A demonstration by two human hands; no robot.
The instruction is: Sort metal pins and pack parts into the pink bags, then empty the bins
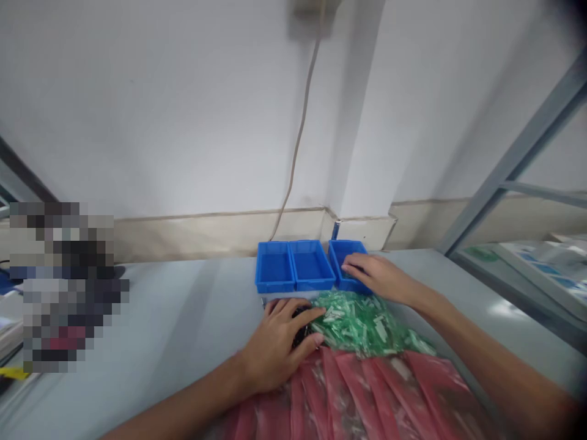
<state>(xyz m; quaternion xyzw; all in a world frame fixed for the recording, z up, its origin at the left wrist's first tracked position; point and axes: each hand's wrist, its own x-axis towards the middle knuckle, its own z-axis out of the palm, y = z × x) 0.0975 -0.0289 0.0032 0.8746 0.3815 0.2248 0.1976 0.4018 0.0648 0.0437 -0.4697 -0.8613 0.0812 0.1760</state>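
My left hand (279, 345) lies with fingers spread over a small dark bundle (301, 335), beside a heap of green and clear plastic pieces (358, 324). The thumb and index finger are apart, and the palm hides part of the bundle. At the rightmost blue bin (337, 260), my right hand (373, 276) reaches over the rim with its fingers curled together. What those fingertips hold, if anything, is too small and hidden to make out. Red-and-clear plastic bags (358, 391) lie overlapped in front of the green heap.
Two more blue bins, a left one (275, 266) and a middle one (312, 263), stand side by side on the pale table (183, 330). A wall with a hanging cable (300, 128) rises behind. A blurred-out person (68, 287) is at left; a metal frame (513, 159) stands right.
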